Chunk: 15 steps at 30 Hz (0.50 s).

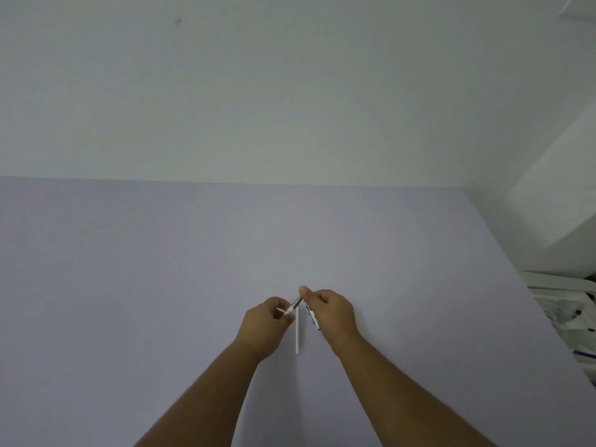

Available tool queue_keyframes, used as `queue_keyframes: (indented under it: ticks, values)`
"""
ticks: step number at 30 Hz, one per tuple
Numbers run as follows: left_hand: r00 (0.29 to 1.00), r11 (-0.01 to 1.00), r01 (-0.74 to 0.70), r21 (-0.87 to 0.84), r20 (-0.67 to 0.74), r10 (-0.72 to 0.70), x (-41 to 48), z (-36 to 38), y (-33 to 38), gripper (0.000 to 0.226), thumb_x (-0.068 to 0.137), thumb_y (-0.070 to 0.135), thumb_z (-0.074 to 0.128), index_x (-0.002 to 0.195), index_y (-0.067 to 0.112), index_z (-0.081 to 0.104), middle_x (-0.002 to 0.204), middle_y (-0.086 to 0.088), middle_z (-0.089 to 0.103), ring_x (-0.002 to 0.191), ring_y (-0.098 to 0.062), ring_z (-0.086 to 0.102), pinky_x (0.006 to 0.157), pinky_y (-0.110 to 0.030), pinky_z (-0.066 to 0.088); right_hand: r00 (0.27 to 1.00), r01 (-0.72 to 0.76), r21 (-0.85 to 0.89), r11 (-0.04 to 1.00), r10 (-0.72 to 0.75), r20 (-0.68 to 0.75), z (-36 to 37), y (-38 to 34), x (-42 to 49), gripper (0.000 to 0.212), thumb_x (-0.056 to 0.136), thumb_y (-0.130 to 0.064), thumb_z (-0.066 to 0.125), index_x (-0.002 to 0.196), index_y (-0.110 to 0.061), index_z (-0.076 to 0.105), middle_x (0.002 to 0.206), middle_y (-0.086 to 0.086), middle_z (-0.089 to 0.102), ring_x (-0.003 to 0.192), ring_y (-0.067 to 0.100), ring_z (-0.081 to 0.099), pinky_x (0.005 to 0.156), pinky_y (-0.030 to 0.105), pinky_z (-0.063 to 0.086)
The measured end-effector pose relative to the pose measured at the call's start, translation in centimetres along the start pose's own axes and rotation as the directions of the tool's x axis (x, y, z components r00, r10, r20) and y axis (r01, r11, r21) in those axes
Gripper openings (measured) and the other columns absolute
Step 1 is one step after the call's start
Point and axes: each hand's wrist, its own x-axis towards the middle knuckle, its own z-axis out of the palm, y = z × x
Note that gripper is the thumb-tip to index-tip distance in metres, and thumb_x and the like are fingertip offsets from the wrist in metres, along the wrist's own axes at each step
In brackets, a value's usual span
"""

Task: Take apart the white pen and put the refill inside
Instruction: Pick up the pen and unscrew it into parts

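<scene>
Both hands meet over the lilac table (pixel 161 285). My left hand (pixel 267 324) and my right hand (pixel 332 312) pinch the two ends of a short silver-grey pen part (pixel 295 304), held slanted between the fingertips. A thin white tube, the refill or barrel (pixel 297 333), lies on the table straight below, pointing toward me. Another pen piece with a dark tip (pixel 312 316) shows under my right palm; whether it is held or lying on the table is unclear.
A white wall (pixel 290 91) rises behind the table's far edge. At the right edge stands white furniture with clutter and a blue pen (pixel 561 304). The table's right edge runs diagonally toward the lower right.
</scene>
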Motion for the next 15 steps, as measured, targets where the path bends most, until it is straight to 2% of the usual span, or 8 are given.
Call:
queue_keyframes:
  ticks: [3,5,7,11,13,15]
  values:
    - [0.999,0.999,-0.049,-0.012,-0.004,0.049,-0.4,0.1,0.7,0.002,0.090,0.028,0.057,0.091,0.026,0.058,0.083,0.008,0.061,0.074,-0.010,0.060,0.057,-0.015,0.041,0.996,-0.034,0.114,0.993,0.024,0.087,0.0,-1.0,-0.7,0.032,0.079,-0.041,0.067,0.062,-0.014,0.060,0.058,0.000,0.049,0.057,0.015,0.043,0.062,0.032,0.040]
    - [0.998,0.996,-0.054,-0.065,0.017,0.055,-0.7,0.0,1.0,0.013,0.091,0.028,0.056,0.094,0.018,0.064,0.083,0.003,0.066,0.074,-0.013,0.061,0.061,-0.018,0.045,0.994,-0.044,0.169,0.985,0.027,0.102,-0.5,-1.7,-0.8,0.027,0.081,-0.033,0.068,0.063,-0.014,0.063,0.057,-0.001,0.052,0.055,0.015,0.045,0.061,0.032,0.041]
    - [0.997,0.992,-0.050,-0.114,0.052,0.056,-1.0,-0.2,1.5,0.021,0.093,0.029,0.053,0.094,0.014,0.068,0.078,0.003,0.066,0.067,-0.009,0.058,0.064,-0.020,0.046,0.992,-0.036,0.224,0.974,0.008,0.123,-1.0,-2.2,-0.9,0.022,0.082,-0.028,0.067,0.063,-0.016,0.065,0.060,0.000,0.057,0.058,0.015,0.050,0.064,0.033,0.044]
    - [0.992,0.963,-0.011,-0.271,0.116,0.044,-1.4,-0.9,2.3,0.021,0.095,0.027,0.052,0.089,0.018,0.070,0.070,0.006,0.063,0.062,-0.008,0.055,0.060,-0.018,0.045,0.972,-0.041,0.403,0.914,-0.057,0.228,-2.1,-2.9,-0.8,0.014,0.086,-0.014,0.063,0.075,-0.015,0.071,0.070,0.001,0.065,0.069,0.015,0.058,0.071,0.028,0.047]
    - [0.992,0.968,-0.023,-0.251,0.112,0.053,-1.6,-1.2,2.6,0.022,0.095,0.028,0.050,0.091,0.018,0.069,0.070,0.006,0.061,0.060,-0.009,0.054,0.058,-0.018,0.044,0.957,-0.096,0.459,0.883,-0.044,0.287,-2.5,-3.1,-0.9,0.011,0.087,-0.015,0.063,0.079,-0.013,0.071,0.072,0.001,0.066,0.070,0.014,0.060,0.069,0.026,0.048]
    - [0.994,0.980,-0.059,-0.189,0.084,0.076,-1.8,-1.6,3.0,0.023,0.096,0.028,0.047,0.094,0.019,0.069,0.072,0.007,0.061,0.060,-0.008,0.054,0.057,-0.017,0.042,0.956,-0.144,0.431,0.891,0.013,0.293,-2.8,-3.6,-1.0,0.016,0.082,-0.027,0.069,0.076,-0.012,0.071,0.070,0.001,0.064,0.066,0.014,0.057,0.069,0.027,0.048]
